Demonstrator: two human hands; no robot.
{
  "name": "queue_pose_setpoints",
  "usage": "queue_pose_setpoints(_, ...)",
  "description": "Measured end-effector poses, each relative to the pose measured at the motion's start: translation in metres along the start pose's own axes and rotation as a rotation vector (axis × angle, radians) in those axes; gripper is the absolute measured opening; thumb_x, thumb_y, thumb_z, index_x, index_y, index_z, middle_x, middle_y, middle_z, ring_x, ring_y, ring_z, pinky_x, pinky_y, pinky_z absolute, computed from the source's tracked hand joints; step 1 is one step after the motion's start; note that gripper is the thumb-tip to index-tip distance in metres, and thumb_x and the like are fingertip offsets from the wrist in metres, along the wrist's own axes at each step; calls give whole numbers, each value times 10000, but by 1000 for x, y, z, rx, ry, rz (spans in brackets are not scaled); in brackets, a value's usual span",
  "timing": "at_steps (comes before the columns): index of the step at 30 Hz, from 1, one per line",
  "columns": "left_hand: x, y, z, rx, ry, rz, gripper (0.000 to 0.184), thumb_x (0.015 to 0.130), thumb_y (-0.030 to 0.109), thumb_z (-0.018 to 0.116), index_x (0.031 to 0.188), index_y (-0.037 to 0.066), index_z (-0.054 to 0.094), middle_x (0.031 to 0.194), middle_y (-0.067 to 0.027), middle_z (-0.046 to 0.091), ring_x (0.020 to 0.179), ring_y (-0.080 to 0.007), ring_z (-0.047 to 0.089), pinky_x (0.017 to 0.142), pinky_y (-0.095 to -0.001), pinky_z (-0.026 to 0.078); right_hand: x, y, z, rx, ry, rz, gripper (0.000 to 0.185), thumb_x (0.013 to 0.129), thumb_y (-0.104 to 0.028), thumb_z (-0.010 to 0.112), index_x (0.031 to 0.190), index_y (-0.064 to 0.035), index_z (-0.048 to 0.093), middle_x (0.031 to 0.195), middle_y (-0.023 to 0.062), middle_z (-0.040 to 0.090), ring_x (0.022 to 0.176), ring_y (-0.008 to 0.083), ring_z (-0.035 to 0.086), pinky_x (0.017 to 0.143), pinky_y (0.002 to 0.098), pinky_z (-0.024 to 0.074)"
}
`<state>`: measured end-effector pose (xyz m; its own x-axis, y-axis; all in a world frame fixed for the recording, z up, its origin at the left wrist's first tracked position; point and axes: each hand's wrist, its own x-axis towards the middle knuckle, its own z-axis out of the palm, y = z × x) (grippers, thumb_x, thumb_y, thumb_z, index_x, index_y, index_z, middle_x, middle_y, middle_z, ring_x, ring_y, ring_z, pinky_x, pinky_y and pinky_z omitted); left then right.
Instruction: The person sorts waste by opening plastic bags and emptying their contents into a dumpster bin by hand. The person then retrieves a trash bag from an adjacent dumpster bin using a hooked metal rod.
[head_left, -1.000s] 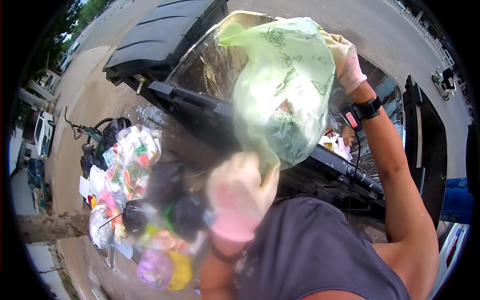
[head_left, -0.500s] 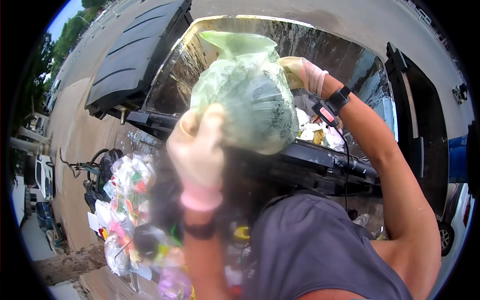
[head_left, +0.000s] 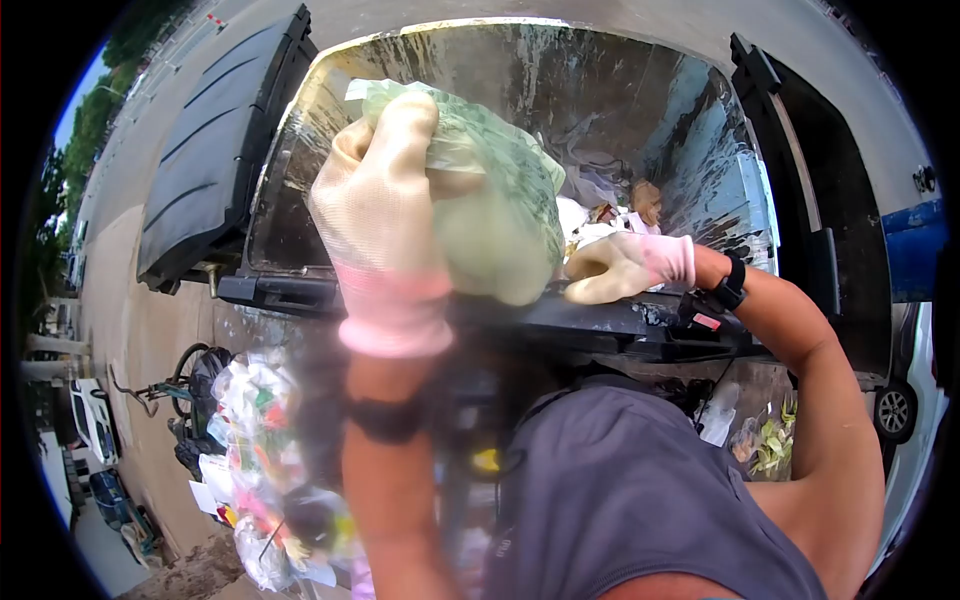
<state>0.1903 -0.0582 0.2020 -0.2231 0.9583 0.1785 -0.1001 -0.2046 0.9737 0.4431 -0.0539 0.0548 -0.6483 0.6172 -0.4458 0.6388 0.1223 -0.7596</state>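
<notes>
A translucent green plastic bag (head_left: 505, 200) hangs over the front rim of the dumpster (head_left: 330, 295), its lower part bulging and blurred. My left hand (head_left: 385, 190), in a cream and pink glove, is closed on the upper left part of the bag. Just right of the bag's bottom is my gloved right hand (head_left: 620, 268), thumb and fingers apart, with nothing in its grasp. Whether its fingertips touch the bag is hard to tell. Behind that hand, loose rubbish (head_left: 590, 215) and a brown lump (head_left: 647, 200) lie inside the dumpster.
The dumpster's black lids stand folded out, the left lid (head_left: 225, 140) and the right lid (head_left: 815, 220). At lower left is a heap of plastic waste (head_left: 255, 410) with a bicycle (head_left: 180, 380) beside it. Leafy scraps (head_left: 775, 440) lie at lower right near a parked car (head_left: 900, 410).
My right hand has let go of the bag's upper right side and dropped lower, opening. The left hand has risen with the bag, which now hangs tilted and partly crumpled.
</notes>
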Motion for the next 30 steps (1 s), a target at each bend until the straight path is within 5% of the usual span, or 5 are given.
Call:
queue_pose_setpoints(2,7,-13,2,117,-75,162,208,1001,138,626,1039,-43,720,892,-67,703,721,-125,671,667,-270,543,10,-15,18,-75,214,92,511,874,-510,721,993,-13,757,848,90,731,818,173,693,740,320,535)
queue_pose_setpoints(3,8,-11,6,43,-59,88,202,1002,140,626,1030,-36,722,888,-65,703,720,-124,668,668,-270,542,7,-56,8,-57,168,361,497,892,-469,692,1175,-66,758,1070,134,764,1021,256,706,903,360,537)
queue_pose_setpoints(11,38,-4,-20,-91,-7,30,272,973,218,658,1061,-36,694,861,-100,723,676,-170,692,662,-296,581,41,12,1,506,350,116,239,911,-193,675,829,30,697,775,75,726,635,113,670,567,279,540)
queue_pose_setpoints(17,79,-10,-67,3,69,26,309,964,262,643,981,-44,674,720,-122,685,580,-173,654,594,-268,541,-8,-9,-63,823,554,-201,201,958,-174,608,878,6,648,779,87,704,667,148,669,651,284,549)
queue_pose_setpoints(30,91,1,-50,34,-23,-5,350,988,291,614,967,-49,695,714,-112,693,559,-161,619,581,-267,506,-37,-6,-151,551,840,-368,343,1048,-328,604,1116,1,674,895,41,672,775,123,673,800,303,567)
